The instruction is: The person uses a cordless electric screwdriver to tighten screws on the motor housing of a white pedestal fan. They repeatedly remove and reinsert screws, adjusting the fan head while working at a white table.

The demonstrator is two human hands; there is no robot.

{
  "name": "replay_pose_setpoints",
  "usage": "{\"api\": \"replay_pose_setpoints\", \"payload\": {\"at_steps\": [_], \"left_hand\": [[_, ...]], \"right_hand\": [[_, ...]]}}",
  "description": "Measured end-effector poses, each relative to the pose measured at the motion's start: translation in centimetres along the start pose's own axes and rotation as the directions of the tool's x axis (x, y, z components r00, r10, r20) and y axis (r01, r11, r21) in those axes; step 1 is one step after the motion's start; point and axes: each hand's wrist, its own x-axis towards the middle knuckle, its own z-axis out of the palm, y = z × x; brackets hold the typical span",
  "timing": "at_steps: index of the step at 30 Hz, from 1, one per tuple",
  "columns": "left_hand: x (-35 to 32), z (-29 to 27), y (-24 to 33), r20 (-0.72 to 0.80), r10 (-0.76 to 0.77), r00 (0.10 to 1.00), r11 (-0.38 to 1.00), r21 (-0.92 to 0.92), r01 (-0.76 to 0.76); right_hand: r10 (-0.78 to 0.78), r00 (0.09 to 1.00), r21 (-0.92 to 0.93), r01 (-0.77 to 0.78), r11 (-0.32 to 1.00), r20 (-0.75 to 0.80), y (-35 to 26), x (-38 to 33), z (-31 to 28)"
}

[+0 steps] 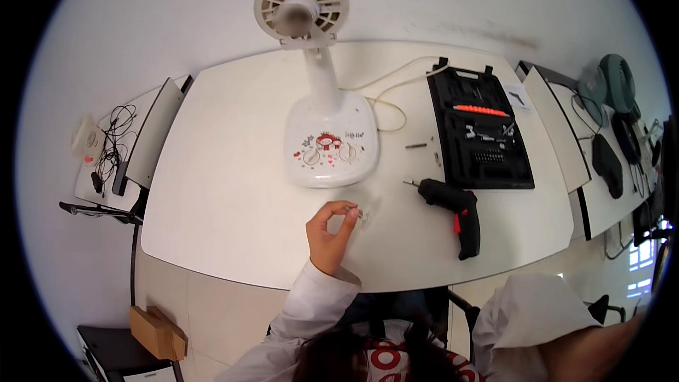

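Observation:
My left hand (329,238) is over the near middle of the white table, thumb and fingertips pinched together on a small pale piece whose kind I cannot make out. Just beyond it stands a white electric fan (331,166), its base printed with cartoon figures and its motor housing bare of blades and guard. To the hand's right lies a black cordless screwdriver (450,206) with a red trigger and a silver bit pointing left. At the lower right only my right sleeve (527,315) and some bare skin beyond it show; the fingers are hidden.
An open black tool case (488,159) with bits and an orange-red flexible shaft lies at the right. Beside it are a thin dark rod (416,146) and small metal parts. A pale cord (396,92) curls behind the fan. Side tables hold cables (119,131) and a green fan (617,85).

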Motion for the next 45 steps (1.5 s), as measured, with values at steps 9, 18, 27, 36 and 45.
{"api": "replay_pose_setpoints", "payload": {"at_steps": [9,18,27,36,45], "left_hand": [[-0.3,-0.9,0.0,-0.012,-0.009,1.000,1.000,-0.005,0.009],[-0.2,-0.4,-0.9,-0.057,0.160,0.985,0.977,0.154,-0.150],[-1.3,0.2,1.7,0.046,0.111,0.993,0.968,0.221,-0.119],[-1.2,-0.3,2.0,0.052,0.110,0.993,0.983,0.144,-0.116],[-0.5,-1.8,-2.2,0.112,0.112,0.987,0.990,-0.102,-0.101]], "right_hand": [[0.040,0.999,0.027,-0.040,0.999,-0.009,0.2,0.3,1.4],[0.819,0.554,0.567,-0.630,0.530,-0.150,3.1,-5.7,11.8],[0.688,0.503,0.772,-0.621,-0.134,0.524,4.2,-7.7,28.6],[0.745,0.526,0.908,-0.313,-0.278,0.410,5.0,-7.7,30.6],[0.710,0.606,0.848,-0.529,0.023,0.359,5.5,-7.0,27.6]]}}
